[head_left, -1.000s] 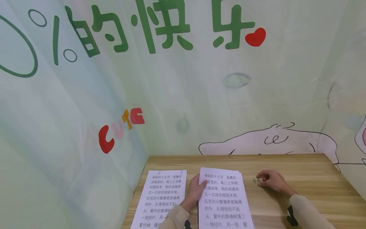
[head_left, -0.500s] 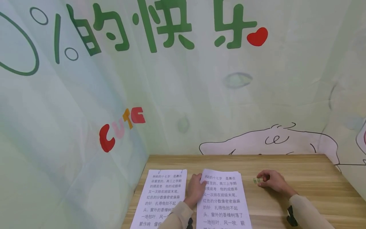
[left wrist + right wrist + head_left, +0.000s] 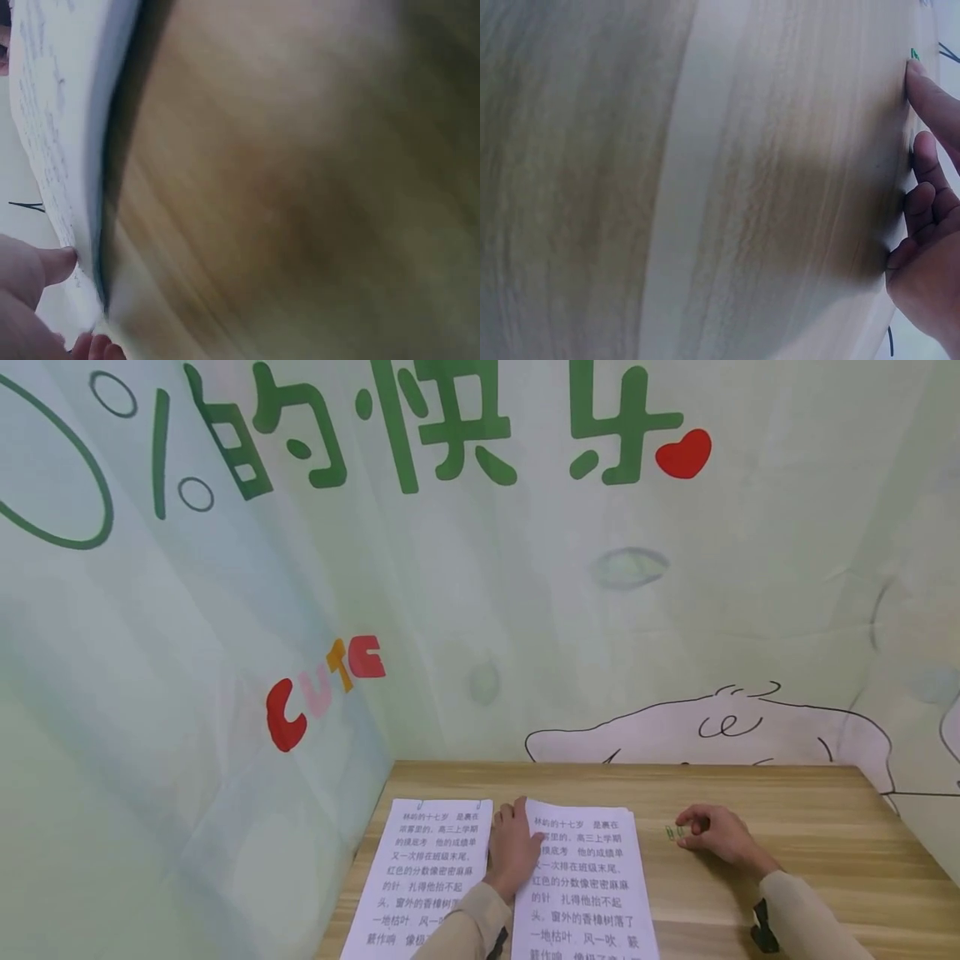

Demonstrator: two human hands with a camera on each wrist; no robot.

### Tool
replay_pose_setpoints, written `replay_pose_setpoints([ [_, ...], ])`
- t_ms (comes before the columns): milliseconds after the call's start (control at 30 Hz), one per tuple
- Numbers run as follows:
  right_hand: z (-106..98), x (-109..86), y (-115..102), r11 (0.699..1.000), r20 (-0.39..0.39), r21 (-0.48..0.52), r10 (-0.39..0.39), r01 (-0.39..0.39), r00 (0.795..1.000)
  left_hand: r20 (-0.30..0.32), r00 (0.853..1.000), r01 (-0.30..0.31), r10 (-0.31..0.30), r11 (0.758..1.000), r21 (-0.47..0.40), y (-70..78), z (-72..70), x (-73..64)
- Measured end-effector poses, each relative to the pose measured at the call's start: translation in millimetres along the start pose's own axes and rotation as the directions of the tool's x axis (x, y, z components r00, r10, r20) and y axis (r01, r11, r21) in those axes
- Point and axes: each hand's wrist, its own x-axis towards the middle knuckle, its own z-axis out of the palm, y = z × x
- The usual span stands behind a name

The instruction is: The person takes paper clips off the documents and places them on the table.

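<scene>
My left hand (image 3: pixel 512 850) holds the left edge of a stack of printed sheets (image 3: pixel 581 893); its thumb (image 3: pixel 56 264) rests on the top page. The other fingers are beside that edge, partly hidden. In the left wrist view, the stack's thick edge stands out over the table. To the right, my right hand (image 3: pixel 716 837) is low at the tabletop, thumb and forefinger at a green paper clip (image 3: pixel 680 832). A second green paper clip (image 3: pixel 670 832) lies just left of it. Only a bit of green shows past the fingertip in the right wrist view.
Another printed stack (image 3: pixel 427 868) lies on the left, with two paper clips on its top edge; my left forearm covers part of it. The wooden table (image 3: pixel 810 827) ends at a printed cloth backdrop (image 3: pixel 450 610), and more cloth hangs at the left.
The right-hand stack has come down and slightly left under my left hand, whose fingers have straightened along its edge. My right hand stays at the clips. The view has shifted slightly.
</scene>
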Motion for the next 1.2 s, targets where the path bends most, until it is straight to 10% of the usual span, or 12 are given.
replay_pose_setpoints([
  [433, 6.2, -2.2, -2.7, 1.000, -0.008, 0.019, -0.002, 0.002, 1.000, -0.105, 0.986, -0.119, 0.130, 0.988, 0.101, -13.1, -22.8, -5.4],
  [733, 0.7, -1.7, -1.8, 1.000, -0.008, -0.011, -0.017, 0.017, 1.000, -0.138, 0.986, -0.074, 0.089, 0.991, 0.116, -77.6, -66.6, 4.4],
  [1200, -2.3, -0.8, -1.8, 1.000, 0.001, 0.001, 0.008, -0.008, 1.000, -0.220, 0.975, 0.072, -0.032, 0.982, 0.175, -160.1, -96.0, -7.0],
])
